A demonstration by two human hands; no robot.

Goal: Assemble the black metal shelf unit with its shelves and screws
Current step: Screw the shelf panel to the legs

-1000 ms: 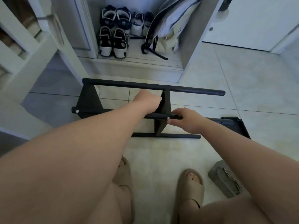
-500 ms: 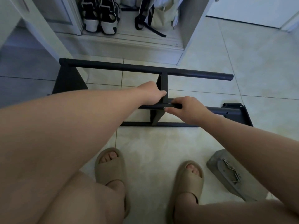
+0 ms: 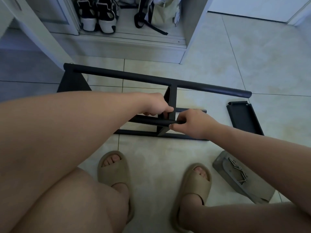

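- A black metal frame (image 3: 127, 76) lies on its side on the tiled floor in front of a shoe cupboard (image 3: 190, 39). The person's left forearm hides most of its left end plate.
- The left hand (image 3: 157, 106) curls its fingers round the middle shelf (image 3: 171, 101), bracing it where it meets the near tube (image 3: 146, 119).
- The right hand (image 3: 191, 123) is clamped round that tube just right of the shelf. Whether a screw sits in the joint cannot be made out.
- The step appears to be joining tube and shelf; the next move likely calls for keeping the holes lined up and fetching a screw.
- A loose shelf (image 3: 244, 118) lies well apart to the right, not yet fitted.
- Screws (image 3: 239, 172) wait in a grey tray (image 3: 223, 163) at near right, partly covered by the right forearm.
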